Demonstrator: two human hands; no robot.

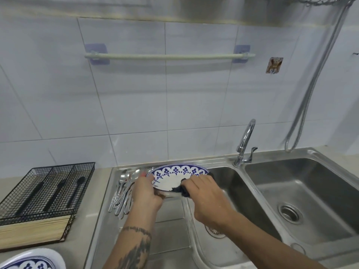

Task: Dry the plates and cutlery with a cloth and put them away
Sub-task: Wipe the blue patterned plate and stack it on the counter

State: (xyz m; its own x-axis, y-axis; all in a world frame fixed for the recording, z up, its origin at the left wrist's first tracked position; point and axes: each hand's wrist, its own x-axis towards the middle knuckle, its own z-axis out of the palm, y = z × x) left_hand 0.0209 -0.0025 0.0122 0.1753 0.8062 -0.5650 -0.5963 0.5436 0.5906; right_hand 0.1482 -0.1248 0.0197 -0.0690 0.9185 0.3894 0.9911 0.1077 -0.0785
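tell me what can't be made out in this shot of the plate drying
- Head view: the near rim of the held plate is hidden behind the left hand and right hand.
- Most of the dark cloth sits under the right hand.
- Second plate is cut off by the bottom edge.
- The cutlery pile is partly behind the left hand; pieces can't be counted.

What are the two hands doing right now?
Left hand: grips the plate by its rim.
Right hand: holds a dark cloth against the plate.
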